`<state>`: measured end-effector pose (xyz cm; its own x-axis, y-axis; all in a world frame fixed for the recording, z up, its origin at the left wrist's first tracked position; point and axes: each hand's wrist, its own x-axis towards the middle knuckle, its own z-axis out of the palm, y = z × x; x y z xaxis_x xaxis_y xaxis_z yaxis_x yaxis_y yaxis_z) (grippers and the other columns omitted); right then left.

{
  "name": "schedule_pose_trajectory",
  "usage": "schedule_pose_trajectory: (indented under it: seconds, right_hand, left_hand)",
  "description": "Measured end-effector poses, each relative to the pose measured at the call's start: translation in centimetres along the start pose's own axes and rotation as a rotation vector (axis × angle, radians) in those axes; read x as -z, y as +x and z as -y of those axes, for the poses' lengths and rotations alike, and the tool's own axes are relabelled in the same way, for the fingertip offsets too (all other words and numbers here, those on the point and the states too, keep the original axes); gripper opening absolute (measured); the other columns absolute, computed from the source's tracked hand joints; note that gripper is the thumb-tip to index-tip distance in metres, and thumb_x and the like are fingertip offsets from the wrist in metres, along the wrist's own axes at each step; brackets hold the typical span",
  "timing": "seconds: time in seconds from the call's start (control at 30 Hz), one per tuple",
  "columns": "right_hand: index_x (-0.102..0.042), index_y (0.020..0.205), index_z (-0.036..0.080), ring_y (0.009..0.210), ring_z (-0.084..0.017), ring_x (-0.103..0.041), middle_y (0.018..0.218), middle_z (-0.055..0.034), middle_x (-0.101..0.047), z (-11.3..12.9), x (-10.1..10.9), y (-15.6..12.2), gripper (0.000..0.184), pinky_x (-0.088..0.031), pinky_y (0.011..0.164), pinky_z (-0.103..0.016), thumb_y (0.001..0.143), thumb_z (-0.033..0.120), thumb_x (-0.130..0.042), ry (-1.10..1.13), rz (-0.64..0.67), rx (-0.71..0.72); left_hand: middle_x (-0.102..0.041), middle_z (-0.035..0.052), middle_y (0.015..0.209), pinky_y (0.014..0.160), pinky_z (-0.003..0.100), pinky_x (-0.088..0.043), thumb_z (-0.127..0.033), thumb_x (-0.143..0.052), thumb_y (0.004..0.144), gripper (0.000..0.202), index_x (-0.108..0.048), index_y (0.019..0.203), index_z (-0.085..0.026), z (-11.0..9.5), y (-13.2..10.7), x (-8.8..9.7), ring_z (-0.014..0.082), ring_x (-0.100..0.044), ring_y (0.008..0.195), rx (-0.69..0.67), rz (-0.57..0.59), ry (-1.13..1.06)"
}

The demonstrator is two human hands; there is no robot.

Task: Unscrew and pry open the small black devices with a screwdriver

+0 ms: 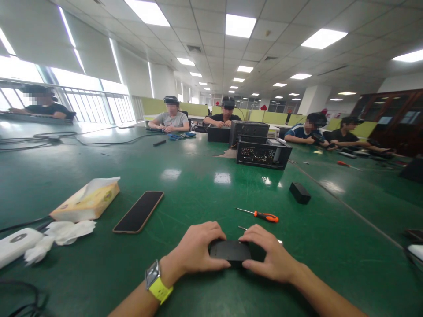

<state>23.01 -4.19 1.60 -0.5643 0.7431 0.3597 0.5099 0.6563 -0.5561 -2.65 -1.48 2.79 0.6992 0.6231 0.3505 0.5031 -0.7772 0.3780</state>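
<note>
A small flat black box [231, 252] sits low in the middle of the view, at the table surface. My left hand [200, 248] grips its left end, thumb along the near side and fingers over the far side. From the right, my right hand [269, 255] closes on the other end with thumb and fingers. Just beyond my right hand lies a screwdriver [266, 216] with an orange and black handle, its shaft pointing left. Part of another thin metal shaft [243, 228] shows behind my right fingers; the rest is hidden.
Left on the green table [185, 193] lie a phone [139, 212], a tissue pack [86, 200], crumpled tissues [66, 232] and a white device [18, 246]. A black block [299, 193] is at right. Farther back stand black computer cases [263, 152]. Several people sit around the table.
</note>
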Motion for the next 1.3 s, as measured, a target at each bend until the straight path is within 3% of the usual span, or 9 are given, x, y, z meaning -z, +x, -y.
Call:
schedule_pose_trajectory:
  seconds: [0.37,0.57,0.67,0.77,0.87,0.93,1.1,1.3]
  right_hand:
    - [-0.065,0.107,0.019,0.095,-0.025,-0.059,0.102,-0.0090,-0.067,-0.3,-0.2,-0.2,0.039,-0.047,0.085,-0.040,0.077,0.042,-0.075,0.014,-0.002,-0.043]
    - [-0.063,0.120,0.019,0.098,-0.029,-0.059,0.109,-0.0117,-0.067,-0.2,-0.5,0.0,0.065,-0.046,0.087,-0.043,0.068,0.053,-0.080,-0.049,0.028,-0.061]
    - [-0.068,0.108,0.019,0.090,-0.027,-0.060,0.099,-0.0090,-0.069,0.1,-0.7,0.1,0.050,-0.047,0.083,-0.041,0.069,0.047,-0.080,-0.095,0.020,-0.068]
    - [-0.068,0.100,0.020,0.081,-0.022,-0.061,0.091,-0.0056,-0.068,-0.2,0.2,0.1,0.035,-0.048,0.072,-0.033,0.071,0.038,-0.077,-0.033,-0.038,-0.075]
    - [-0.069,0.102,0.020,0.078,-0.021,-0.062,0.096,-0.0063,-0.069,-2.4,2.8,-0.4,0.036,-0.048,0.066,-0.030,0.073,0.040,-0.074,0.000,-0.200,-0.196]
    - [-0.069,0.103,0.020,0.078,-0.021,-0.064,0.096,-0.0059,-0.070,-5.1,5.0,-1.2,0.045,-0.050,0.067,-0.030,0.069,0.050,-0.075,-0.029,-0.405,-0.402]
    - [-0.068,0.108,0.010,0.074,-0.029,-0.064,0.091,-0.0142,-0.071,-12.6,9.2,-4.1,0.066,-0.049,0.068,-0.040,0.068,0.063,-0.067,-0.195,-0.733,-0.713]
    - [-0.070,0.098,0.012,0.070,-0.031,-0.065,0.078,-0.0123,-0.071,-18.1,9.7,-5.5,0.065,-0.048,0.065,-0.041,0.064,0.067,-0.065,-0.331,-0.852,-0.906]
  left_hand:
    - [-0.069,0.0036,0.087,0.065,0.026,-0.047,-0.056,-0.077,0.071,0.044,-0.070,0.096,-0.020,0.0,0.0,-0.1,0.0211,-0.065,0.078,0.022,0.010,0.021]
    - [-0.069,0.0036,0.088,0.068,0.027,-0.049,-0.062,-0.076,0.069,0.051,-0.070,0.099,-0.020,0.2,0.0,-0.4,0.0215,-0.066,0.079,0.024,0.002,0.001]
    - [-0.069,0.0044,0.089,0.070,0.029,-0.050,-0.061,-0.079,0.066,0.054,-0.070,0.101,-0.020,0.3,0.0,-0.4,0.0225,-0.066,0.080,0.021,-0.021,-0.030]
    - [-0.069,0.0058,0.093,0.072,0.029,-0.051,-0.055,-0.076,0.075,0.047,-0.068,0.103,-0.019,0.5,-0.1,0.0,0.0215,-0.065,0.082,0.026,-0.176,-0.099]
    - [-0.067,0.0052,0.087,0.067,0.028,-0.050,-0.045,-0.065,0.088,0.031,-0.067,0.102,-0.017,0.9,-0.2,0.5,0.0182,-0.062,0.075,0.053,-0.379,-0.143]
    - [-0.065,0.0037,0.080,0.064,0.027,-0.048,-0.040,-0.063,0.090,0.026,-0.067,0.100,-0.017,1.1,-0.2,0.6,0.0169,-0.060,0.070,0.060,-0.444,-0.134]
    - [-0.066,0.0035,0.080,0.064,0.027,-0.049,-0.035,-0.064,0.089,0.020,-0.067,0.098,-0.017,1.1,-0.2,-0.4,0.0169,-0.061,0.071,0.066,-0.393,-0.094]
    - [-0.067,0.0029,0.078,0.065,0.027,-0.049,-0.033,-0.062,0.090,0.018,-0.068,0.097,-0.018,0.8,-0.2,-0.9,0.0167,-0.062,0.071,0.073,-0.371,-0.077]
